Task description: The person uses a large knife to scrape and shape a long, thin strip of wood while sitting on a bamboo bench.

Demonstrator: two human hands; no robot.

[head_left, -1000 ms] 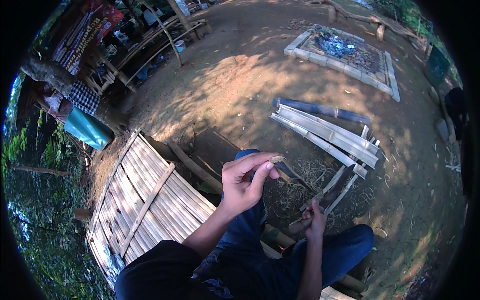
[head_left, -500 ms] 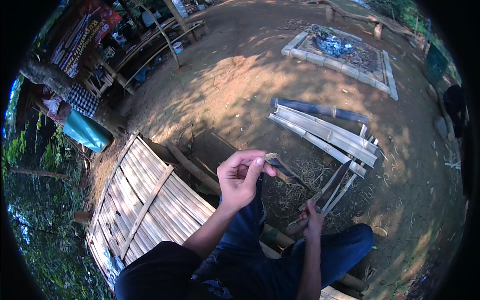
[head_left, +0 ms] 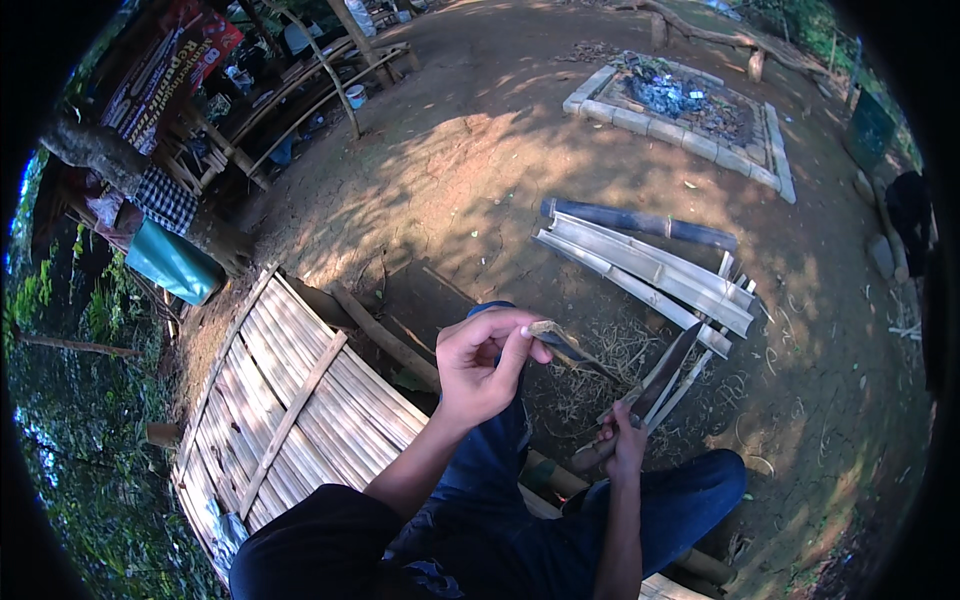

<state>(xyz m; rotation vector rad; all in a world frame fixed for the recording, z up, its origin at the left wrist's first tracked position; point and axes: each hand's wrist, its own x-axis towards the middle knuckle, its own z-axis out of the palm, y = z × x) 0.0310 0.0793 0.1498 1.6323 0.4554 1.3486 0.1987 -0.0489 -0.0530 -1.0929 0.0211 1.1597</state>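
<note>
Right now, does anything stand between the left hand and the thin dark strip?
Nothing visible does: the left hand pinches the thin dark strip directly. The right hand holds the long dark-bladed knife farther right.

Dappled sunlight on the ground (head_left: 430,200), black fisheye corners, bowed edges, shaded foliage (head_left: 80,490) seemingly blurred

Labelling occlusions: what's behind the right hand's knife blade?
Past the edges of the knife blade, pale bamboo strips and curly shavings on the ground show. Whatever lies directly behind it is covered.
</note>
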